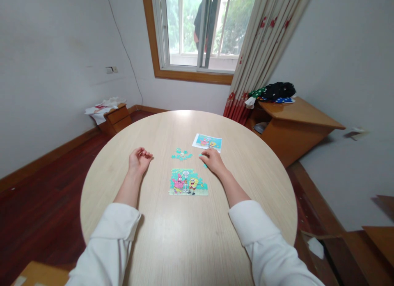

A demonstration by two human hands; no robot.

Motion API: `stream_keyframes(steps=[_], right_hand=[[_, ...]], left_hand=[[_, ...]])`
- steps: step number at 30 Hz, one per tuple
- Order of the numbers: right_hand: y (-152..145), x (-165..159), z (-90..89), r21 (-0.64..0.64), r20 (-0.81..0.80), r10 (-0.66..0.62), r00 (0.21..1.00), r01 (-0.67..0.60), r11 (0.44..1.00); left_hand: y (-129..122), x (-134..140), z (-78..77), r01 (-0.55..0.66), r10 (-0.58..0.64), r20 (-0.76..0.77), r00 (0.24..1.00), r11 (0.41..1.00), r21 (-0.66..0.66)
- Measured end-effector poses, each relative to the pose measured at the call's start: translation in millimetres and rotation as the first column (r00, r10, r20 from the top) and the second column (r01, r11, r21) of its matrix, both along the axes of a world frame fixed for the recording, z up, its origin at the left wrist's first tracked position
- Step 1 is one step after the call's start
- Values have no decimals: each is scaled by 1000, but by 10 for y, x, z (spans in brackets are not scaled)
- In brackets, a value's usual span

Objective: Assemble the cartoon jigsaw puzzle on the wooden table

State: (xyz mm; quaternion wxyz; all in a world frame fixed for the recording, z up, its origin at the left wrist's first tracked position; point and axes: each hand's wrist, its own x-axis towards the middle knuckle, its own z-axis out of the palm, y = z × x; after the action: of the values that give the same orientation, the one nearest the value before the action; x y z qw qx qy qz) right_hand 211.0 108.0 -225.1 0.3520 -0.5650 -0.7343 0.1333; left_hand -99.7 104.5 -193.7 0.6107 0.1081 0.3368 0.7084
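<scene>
A partly assembled jigsaw puzzle [186,186] with cartoon figures on a teal background lies between my forearms, its upper right corner stepped and unfilled. Just beyond it, several loose teal puzzle pieces [182,156] are scattered. My right hand [212,159] is over the table to the right of them, thumb and fingers pinched at a small teal puzzle piece [201,155], partly hidden by the fingertips. Another loose piece lies beneath that hand. Behind its knuckles is a printed reference picture [211,141] on white paper. My left hand [140,159] rests on its side at the left, fingers loosely curled, holding nothing visible.
The round, light wooden table [166,236] stands before me. Beyond are a window [203,31], a patterned curtain [255,43] and a tilted wooden cabinet [301,113] bearing dark cloths. A small drawer unit [118,119] stands at the left wall.
</scene>
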Motion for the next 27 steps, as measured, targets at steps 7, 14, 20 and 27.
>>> stream_keyframes(steps=[7,14,20,27], right_hand=[[27,20,-31,-20,-10,-13,1000,12,1000],[36,33,-50,-9,-2,23,1000,-23,1000],[41,43,-17,-56,22,30,999,-29,998],[-28,13,23,-91,-55,89,994,-94,991]], left_hand=[[1,-1,2,-12,12,13,1000,1000,-5],[4,-3,-7,-11,11,0,1000,1000,6],[-8,5,10,-16,16,15,1000,1000,-4],[-14,5,18,-11,11,17,1000,1000,-2]])
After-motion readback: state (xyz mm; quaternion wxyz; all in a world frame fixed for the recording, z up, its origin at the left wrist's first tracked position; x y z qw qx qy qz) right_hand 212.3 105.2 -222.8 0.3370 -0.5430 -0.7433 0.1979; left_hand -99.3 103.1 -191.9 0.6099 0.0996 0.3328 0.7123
